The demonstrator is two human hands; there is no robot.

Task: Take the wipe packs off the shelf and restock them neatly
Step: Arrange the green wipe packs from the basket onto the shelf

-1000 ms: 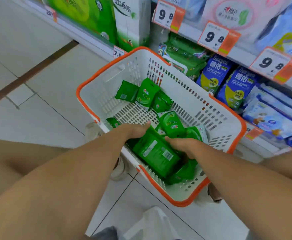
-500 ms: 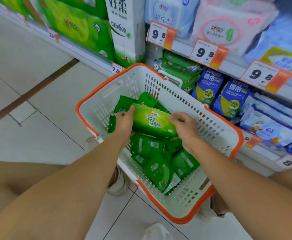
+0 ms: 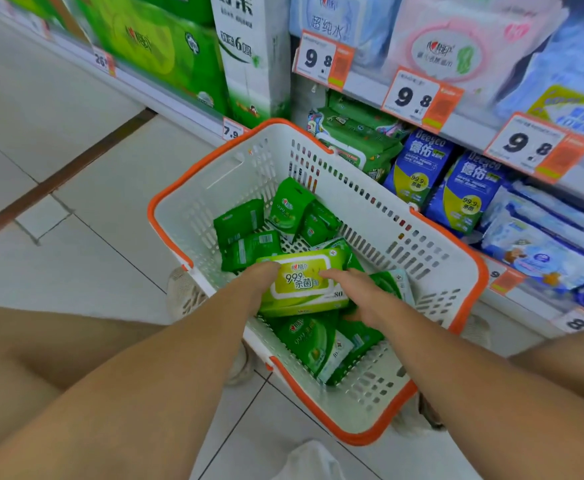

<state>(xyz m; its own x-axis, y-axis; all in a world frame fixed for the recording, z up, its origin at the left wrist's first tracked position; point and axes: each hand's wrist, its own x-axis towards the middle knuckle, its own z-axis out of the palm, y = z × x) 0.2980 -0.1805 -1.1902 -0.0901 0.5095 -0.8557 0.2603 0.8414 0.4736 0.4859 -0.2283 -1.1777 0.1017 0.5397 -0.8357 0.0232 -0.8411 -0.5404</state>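
Green wipe pack (image 3: 302, 284) held by two hands' fingers (image 3: 332, 273) over one basket (image 3: 380, 216)

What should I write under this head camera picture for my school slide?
Both hands, left hand and right hand, hold a big green wipe pack over the basket.
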